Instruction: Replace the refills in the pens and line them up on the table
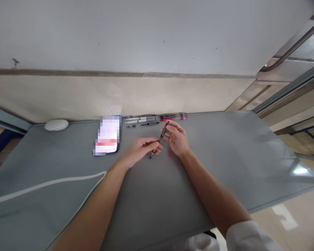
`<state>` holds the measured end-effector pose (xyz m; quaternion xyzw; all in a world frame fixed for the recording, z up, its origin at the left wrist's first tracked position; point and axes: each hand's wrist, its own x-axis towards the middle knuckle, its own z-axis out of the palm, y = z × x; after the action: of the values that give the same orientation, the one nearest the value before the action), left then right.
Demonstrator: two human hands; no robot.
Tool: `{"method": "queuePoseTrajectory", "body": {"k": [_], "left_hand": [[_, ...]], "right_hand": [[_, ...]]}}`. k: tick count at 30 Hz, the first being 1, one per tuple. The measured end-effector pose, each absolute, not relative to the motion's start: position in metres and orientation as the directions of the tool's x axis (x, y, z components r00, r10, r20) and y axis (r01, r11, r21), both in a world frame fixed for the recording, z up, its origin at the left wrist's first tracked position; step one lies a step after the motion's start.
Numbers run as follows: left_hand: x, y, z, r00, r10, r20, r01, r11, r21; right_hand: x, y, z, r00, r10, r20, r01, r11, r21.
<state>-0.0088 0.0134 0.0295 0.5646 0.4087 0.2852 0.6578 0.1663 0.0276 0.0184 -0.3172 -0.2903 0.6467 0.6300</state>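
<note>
- While both my hands meet near the middle of the head view, the pen (164,130) slants between them above the table (225,146), its upper end toward one o'clock and its lower end toward seven.
- My left hand (136,151) comes in from eight o'clock, thumb and fingers closed on the lower part of the pen; the bottom end sticks out past them.
- My right hand (179,141) comes in from four o'clock and pinches the upper part, thumb against the dark barrel.
- I judge the work at this instant to be two-handed handling of the pen. From this hold, any twist or pull would call for a firm pinch at one end and both hands in line; whether either is under way, I cannot tell.
- From the pen, grey pens (146,120) lie at eleven o'clock and red pens (172,117) toward one, all close to the wall (172,94).
- The phone (108,134), screen lit, lies at nine o'clock, with the white pod (56,125) farther out that way and the cable (54,181) at eight.
</note>
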Motion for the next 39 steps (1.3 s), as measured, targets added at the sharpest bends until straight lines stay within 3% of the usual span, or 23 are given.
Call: {"method": "queuePoseTrajectory", "body": {"k": [7,15,20,24,29,36,39], "left_hand": [[-0.005,0.014,0.035,0.376,0.904,-0.201,0.154,0.153,0.976],[-0.010,0.013,0.024,0.554,0.808,-0.200,0.007,0.236,0.972],[-0.010,0.014,0.024,0.449,0.862,-0.236,-0.005,0.267,0.964],[-0.008,0.015,0.031,0.344,0.912,-0.226,0.092,0.207,0.974],[-0.006,0.013,0.037,0.326,0.933,-0.154,0.203,0.090,0.975],[-0.007,0.011,0.031,0.524,0.830,-0.191,-0.014,0.233,0.972],[-0.008,0.012,0.027,0.536,0.817,-0.213,-0.071,0.295,0.953]], "right_hand": [[0.166,0.029,0.019,0.024,0.998,-0.064,-0.618,-0.036,-0.785],[0.167,0.028,0.019,-0.061,0.998,-0.028,-0.640,-0.060,-0.766],[0.166,0.029,0.019,0.017,0.999,-0.038,-0.612,-0.020,-0.790],[0.164,0.030,0.019,0.055,0.998,-0.040,-0.590,0.000,-0.808],[0.164,0.029,0.020,0.043,0.997,-0.059,-0.560,-0.025,-0.828],[0.168,0.028,0.019,-0.025,0.999,-0.028,-0.622,-0.038,-0.782],[0.168,0.029,0.018,-0.001,0.999,-0.034,-0.609,-0.028,-0.793]]}}
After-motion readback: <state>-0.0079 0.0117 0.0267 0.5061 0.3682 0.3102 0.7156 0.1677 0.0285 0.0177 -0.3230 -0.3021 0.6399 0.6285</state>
